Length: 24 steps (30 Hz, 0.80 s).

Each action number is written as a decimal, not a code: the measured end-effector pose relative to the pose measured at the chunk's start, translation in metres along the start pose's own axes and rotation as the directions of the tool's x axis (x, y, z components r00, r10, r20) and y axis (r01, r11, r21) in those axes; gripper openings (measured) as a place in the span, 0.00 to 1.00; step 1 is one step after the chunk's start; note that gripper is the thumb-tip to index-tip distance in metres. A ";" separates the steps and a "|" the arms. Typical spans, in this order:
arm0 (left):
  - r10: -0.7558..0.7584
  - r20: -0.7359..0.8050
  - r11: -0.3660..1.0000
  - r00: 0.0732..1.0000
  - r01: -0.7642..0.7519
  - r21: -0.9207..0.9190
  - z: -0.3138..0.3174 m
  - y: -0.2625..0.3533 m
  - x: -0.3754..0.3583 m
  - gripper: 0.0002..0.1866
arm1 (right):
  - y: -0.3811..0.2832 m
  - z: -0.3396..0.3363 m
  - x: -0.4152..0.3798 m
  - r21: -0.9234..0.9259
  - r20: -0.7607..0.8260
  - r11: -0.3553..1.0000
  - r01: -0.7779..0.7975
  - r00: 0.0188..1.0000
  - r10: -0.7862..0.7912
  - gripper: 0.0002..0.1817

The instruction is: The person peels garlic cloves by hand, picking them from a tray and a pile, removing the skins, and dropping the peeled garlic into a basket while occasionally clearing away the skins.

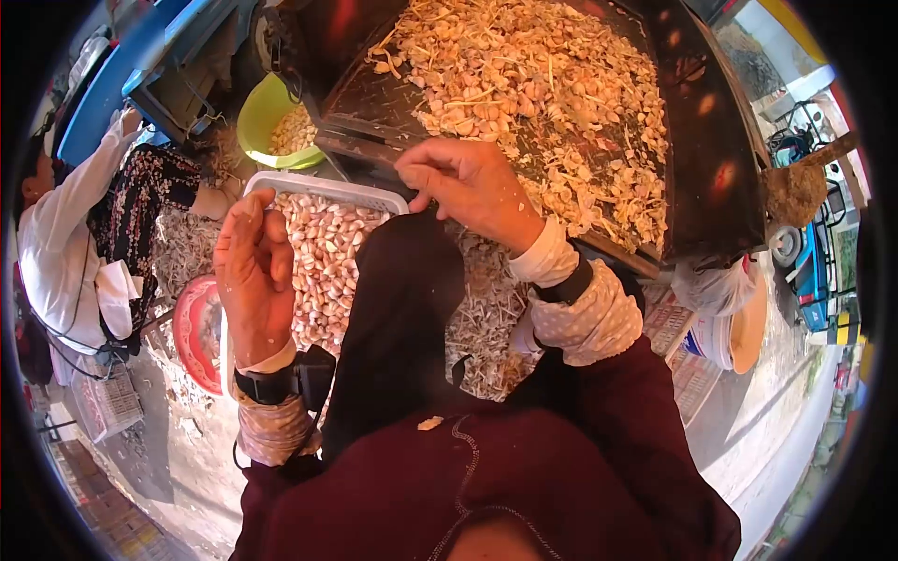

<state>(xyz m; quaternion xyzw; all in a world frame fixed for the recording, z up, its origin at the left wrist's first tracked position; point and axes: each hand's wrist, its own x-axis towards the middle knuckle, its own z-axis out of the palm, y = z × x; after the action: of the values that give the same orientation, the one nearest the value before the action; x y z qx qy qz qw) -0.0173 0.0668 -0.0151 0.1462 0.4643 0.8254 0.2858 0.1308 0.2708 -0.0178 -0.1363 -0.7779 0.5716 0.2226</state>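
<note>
My left hand (254, 276) is above the left side of a white basket (327, 190) full of garlic cloves (323, 266). Its fingers are curled toward the thumb, and whatever lies between them is too small to make out. My right hand (477, 192) hangs past the basket's right corner, near the edge of a dark tray (412, 140). Thumb and forefinger are bent close together there; anything between them is hidden. Loose garlic and dry skins (543, 84) are heaped on the tray.
A green bowl (257, 122) with peeled cloves stands behind the basket. A red basin (195, 332) is at its left. Another person (70, 234) sits at far left. Garlic skins (486, 318) litter the ground. At right are a plastic bag (716, 288) and a bucket (713, 338).
</note>
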 end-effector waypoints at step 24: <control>-0.569 0.357 0.806 0.741 0.588 0.063 0.164 -0.183 0.022 0.05 | 0.139 -0.174 0.036 -0.648 -0.183 0.721 -0.246 0.969 0.166 0.11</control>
<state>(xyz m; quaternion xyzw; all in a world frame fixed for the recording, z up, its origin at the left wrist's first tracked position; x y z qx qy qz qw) 0.1100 0.2660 -0.0849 0.1352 0.4041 0.6671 0.6111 0.1810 0.4744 -0.1001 -0.3241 -0.8965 0.2691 0.1373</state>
